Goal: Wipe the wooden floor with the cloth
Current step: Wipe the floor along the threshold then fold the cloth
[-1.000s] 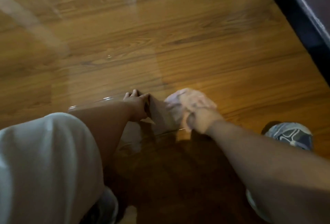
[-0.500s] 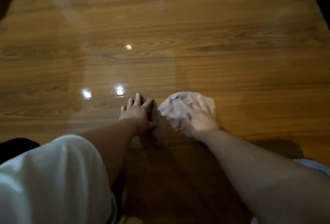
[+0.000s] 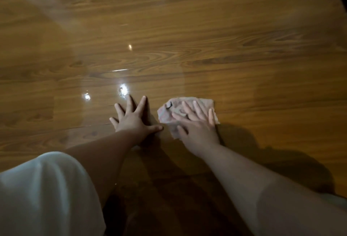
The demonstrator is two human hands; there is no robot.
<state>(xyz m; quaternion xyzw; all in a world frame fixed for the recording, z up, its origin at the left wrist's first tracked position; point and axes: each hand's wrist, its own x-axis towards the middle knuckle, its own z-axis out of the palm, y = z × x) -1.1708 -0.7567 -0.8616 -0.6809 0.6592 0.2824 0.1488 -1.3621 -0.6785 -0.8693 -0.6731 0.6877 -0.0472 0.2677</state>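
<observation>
Two bare hands rest on the glossy wooden floor [image 3: 206, 47]. Beyond a white garment [image 3: 47, 188], the left hand [image 3: 134, 121] lies flat, fingers spread, holding nothing. Just beside it, the right hand [image 3: 197, 132] presses straight fingers onto the crumpled pinkish cloth [image 3: 164, 113] beneath it.

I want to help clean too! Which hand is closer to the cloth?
The right. The right hand lies flat on top of the cloth, fingers spread. The left hand rests flat on the bare floor just to the cloth's left.
</observation>
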